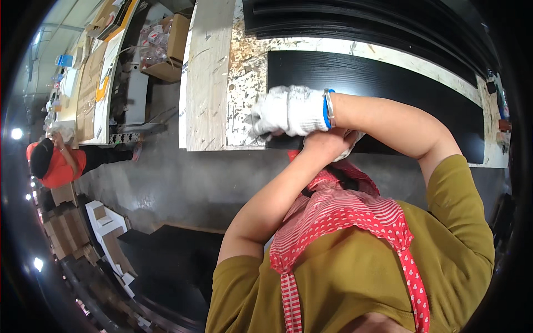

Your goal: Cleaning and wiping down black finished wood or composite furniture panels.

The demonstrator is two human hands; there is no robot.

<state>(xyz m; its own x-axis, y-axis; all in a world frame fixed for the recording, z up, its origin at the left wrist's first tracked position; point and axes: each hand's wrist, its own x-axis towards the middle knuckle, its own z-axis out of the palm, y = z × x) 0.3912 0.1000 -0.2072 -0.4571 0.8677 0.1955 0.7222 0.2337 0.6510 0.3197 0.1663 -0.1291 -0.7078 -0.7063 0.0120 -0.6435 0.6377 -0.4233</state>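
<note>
A long, flat black wood-grain panel is laid on a pale, paint-speckled workbench, its long axis pointed left to right and the right end slanted nearer. Bare bench is left beyond its left end. At the near-left corner, the white-gloved right hand is held with fingers curled; whether anything is gripped cannot be told. The white-gloved left hand is mostly hidden beneath the right forearm, its state unclear.

The right forearm mostly hides the left grip, its fingers unseen, the right grip covers part of the black panel, and the view's upper edge cuts off the dark boards beyond it.
</note>
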